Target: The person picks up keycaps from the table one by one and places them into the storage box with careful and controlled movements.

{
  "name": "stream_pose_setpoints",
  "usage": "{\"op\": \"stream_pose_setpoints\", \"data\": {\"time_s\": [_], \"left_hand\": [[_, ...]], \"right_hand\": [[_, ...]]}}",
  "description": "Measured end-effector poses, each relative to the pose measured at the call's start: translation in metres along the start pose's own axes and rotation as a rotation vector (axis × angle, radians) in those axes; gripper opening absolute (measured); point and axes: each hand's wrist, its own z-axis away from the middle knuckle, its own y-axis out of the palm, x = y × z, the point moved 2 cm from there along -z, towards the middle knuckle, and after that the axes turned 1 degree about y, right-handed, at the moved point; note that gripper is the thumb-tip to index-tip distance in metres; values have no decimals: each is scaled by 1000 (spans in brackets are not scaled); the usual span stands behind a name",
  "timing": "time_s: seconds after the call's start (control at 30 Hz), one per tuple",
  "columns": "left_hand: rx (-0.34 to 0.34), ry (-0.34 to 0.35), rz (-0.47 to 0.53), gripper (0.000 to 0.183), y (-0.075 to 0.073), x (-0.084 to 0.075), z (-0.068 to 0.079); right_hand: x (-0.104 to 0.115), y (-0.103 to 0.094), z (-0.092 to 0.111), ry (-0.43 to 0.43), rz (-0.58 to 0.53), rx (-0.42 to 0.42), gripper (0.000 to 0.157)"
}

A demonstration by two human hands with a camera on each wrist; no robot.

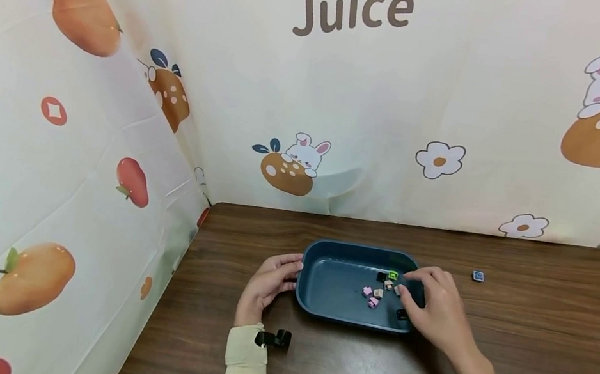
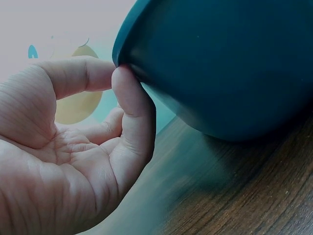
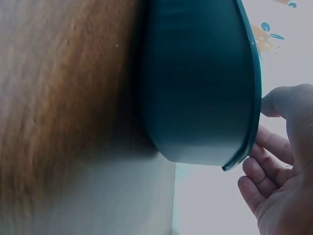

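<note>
A dark blue tray (image 1: 339, 314) with rounded corners stands on the table. At its left end my left hand (image 1: 270, 281) pinches the rim; the left wrist view shows thumb and finger meeting at the tray's edge. My right hand (image 1: 436, 307) reaches over the right end, thumb and index finger apart inside it. A small pale piece (image 1: 398, 289) lies at the thumb's tip. Other tiny block-like pieces lie in the tray: a green one (image 1: 393, 275), pink ones (image 1: 367, 291), beige ones (image 1: 378, 294) and black ones (image 1: 381, 277).
A small blue square piece (image 1: 477, 276) lies on the brown wooden table (image 1: 548, 315), right of the tray and toward the back. Behind and to the left hangs a pale cloth (image 1: 383, 96) printed with fruit, rabbits and flowers.
</note>
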Motion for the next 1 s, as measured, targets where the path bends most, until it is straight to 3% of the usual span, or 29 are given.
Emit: {"op": "stream_pose_setpoints", "data": {"time_s": [1.0], "left_hand": [[-9, -5, 1, 46, 1, 1, -1]], "right_hand": [[-19, -13, 0, 84, -36, -14, 25]]}}
